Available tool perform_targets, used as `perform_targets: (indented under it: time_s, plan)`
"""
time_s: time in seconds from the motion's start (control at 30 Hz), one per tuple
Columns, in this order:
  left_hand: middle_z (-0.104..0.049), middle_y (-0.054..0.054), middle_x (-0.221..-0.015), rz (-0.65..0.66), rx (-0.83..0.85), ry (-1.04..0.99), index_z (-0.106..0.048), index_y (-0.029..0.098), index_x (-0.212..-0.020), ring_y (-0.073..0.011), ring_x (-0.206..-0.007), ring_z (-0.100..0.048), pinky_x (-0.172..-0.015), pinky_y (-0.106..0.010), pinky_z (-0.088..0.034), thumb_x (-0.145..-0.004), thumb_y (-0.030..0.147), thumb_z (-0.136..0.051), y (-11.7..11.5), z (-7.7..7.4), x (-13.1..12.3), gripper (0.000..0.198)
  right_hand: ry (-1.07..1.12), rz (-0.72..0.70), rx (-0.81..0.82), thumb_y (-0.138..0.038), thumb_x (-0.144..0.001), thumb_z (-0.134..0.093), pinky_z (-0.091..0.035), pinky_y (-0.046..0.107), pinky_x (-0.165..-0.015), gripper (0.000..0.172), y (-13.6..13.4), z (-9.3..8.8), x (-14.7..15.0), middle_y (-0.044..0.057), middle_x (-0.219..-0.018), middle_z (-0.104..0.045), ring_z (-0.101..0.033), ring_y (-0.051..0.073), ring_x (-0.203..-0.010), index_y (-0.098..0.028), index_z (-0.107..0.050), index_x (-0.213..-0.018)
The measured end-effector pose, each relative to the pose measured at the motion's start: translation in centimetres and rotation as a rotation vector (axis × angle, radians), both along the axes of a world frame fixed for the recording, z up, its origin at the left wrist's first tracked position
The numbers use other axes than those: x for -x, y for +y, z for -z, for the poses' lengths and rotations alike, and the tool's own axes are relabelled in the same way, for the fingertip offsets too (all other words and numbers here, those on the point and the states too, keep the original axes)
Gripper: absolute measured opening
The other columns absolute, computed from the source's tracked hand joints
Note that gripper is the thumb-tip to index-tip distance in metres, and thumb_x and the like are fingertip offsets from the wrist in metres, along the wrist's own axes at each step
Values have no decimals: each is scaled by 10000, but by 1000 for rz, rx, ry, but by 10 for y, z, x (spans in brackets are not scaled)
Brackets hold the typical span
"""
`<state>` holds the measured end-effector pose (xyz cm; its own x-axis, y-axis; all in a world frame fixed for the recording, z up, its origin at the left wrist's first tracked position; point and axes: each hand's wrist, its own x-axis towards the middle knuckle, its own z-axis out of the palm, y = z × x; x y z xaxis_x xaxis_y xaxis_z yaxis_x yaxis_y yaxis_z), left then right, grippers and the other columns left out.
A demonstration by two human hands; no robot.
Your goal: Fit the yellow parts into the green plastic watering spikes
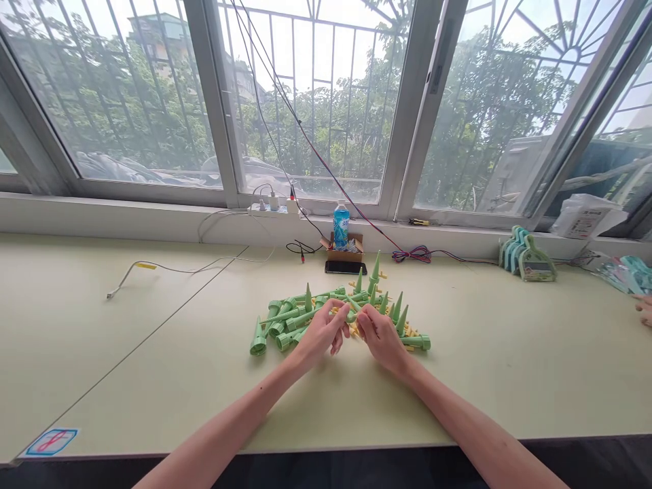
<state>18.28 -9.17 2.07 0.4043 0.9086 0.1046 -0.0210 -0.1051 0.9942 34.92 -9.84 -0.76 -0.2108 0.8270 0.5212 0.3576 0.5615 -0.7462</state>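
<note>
My left hand (326, 327) is closed around a green plastic spike (351, 316), held over the middle of a heap. Close beside it, my right hand (375, 333) pinches at the spike's end; its fingertips hide whatever small part is between them. Under and around both hands lie several more green plastic spikes (285, 314), hollow and cup-ended, most on their sides. A few stand upright with tips up, like the tall spike (375, 273) at the back. Small yellow plastic pieces (410, 324) are scattered among them, mostly to the right, partly hidden by my right hand.
Behind the heap are a black phone (346, 267), a small cardboard box (345, 255) and a blue bottle (341, 227). Cables (411, 254) run along the sill. Green dustpan-like items (532, 261) stand at right. Another person's hand (644, 309) shows at the right edge.
</note>
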Motion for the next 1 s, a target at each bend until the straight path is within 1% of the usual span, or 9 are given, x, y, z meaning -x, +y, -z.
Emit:
perform_targets:
  time_s: [0.17, 0.3, 0.43, 0.53, 0.63, 0.73, 0.87, 0.93, 1.0]
  plan:
    - [-576, 53, -649, 6, 14, -18, -441, 216, -1065, -70, -354, -464, -348, -173, -316, -859, 588, -564, -1, -2, 2, 442, 22, -7, 11, -495, -1020, -308, -333, 243, -516, 391, 0, 1, 0, -46, -591, -453, -399, 108, -501, -214, -411, -769]
    - [-554, 62, -658, 23, -7, -16, -431, 219, -1094, -67, -369, -463, -357, -175, -323, -861, 570, -572, -1, 0, 3, 444, 24, -8, 12, -515, -1012, -318, -329, 239, -503, 397, 2, 3, 0, -52, -573, -436, -379, 107, -491, -220, -383, -753]
    - [-517, 65, -718, 32, -89, 18, -423, 224, -1112, -54, -385, -451, -363, -182, -335, -860, 542, -586, -1, 3, 3, 438, 55, 8, 25, -523, -1005, -327, -307, 246, -483, 429, 3, 5, -2, -49, -557, -407, -359, 108, -483, -225, -347, -698]
    - [-515, 31, -841, 36, -184, 65, -433, 226, -1132, -43, -435, -462, -387, -186, -363, -855, 500, -608, -2, 7, 4, 427, 99, 17, 49, -513, -1004, -340, -280, 248, -459, 444, 3, 5, -1, -52, -530, -376, -334, 104, -462, -224, -341, -667]
    - [-532, -11, -954, 1, -302, 146, -461, 230, -1157, -34, -472, -449, -434, -195, -385, -859, 433, -619, -3, 10, 4, 394, 120, 36, 50, -500, -1003, -348, -274, 253, -447, 468, 2, 4, 0, -48, -503, -373, -331, 102, -440, -220, -364, -629]
    - [-558, -19, -938, -47, -396, 239, -470, 233, -1190, -35, -477, -420, -478, -202, -384, -865, 355, -611, -5, 11, 4, 374, 123, 57, 49, -498, -1004, -336, -271, 261, -436, 507, 2, 3, 1, -40, -470, -371, -330, 102, -417, -219, -361, -582]
    - [-567, -7, -846, -92, -448, 304, -454, 226, -1207, -51, -473, -421, -487, -202, -375, -877, 296, -576, -7, 9, 3, 359, 109, 68, 37, -490, -1008, -329, -270, 264, -435, 504, 3, 4, 3, -35, -464, -385, -343, 107, -415, -221, -359, -583]
    - [-577, -20, -881, -113, -455, 306, -448, 227, -1210, -51, -476, -441, -500, -206, -397, -881, 286, -563, -6, 9, 2, 353, 97, 65, 26, -484, -1010, -329, -277, 263, -443, 483, 3, 4, 4, -35, -477, -396, -356, 110, -425, -221, -369, -608]
    - [-578, -44, -966, -124, -452, 300, -437, 234, -1219, -41, -471, -446, -498, -209, -411, -887, 294, -551, -6, 10, 1, 355, 92, 58, 16, -480, -1014, -329, -288, 261, -450, 467, 4, 3, 4, -38, -489, -401, -362, 111, -434, -221, -376, -627]
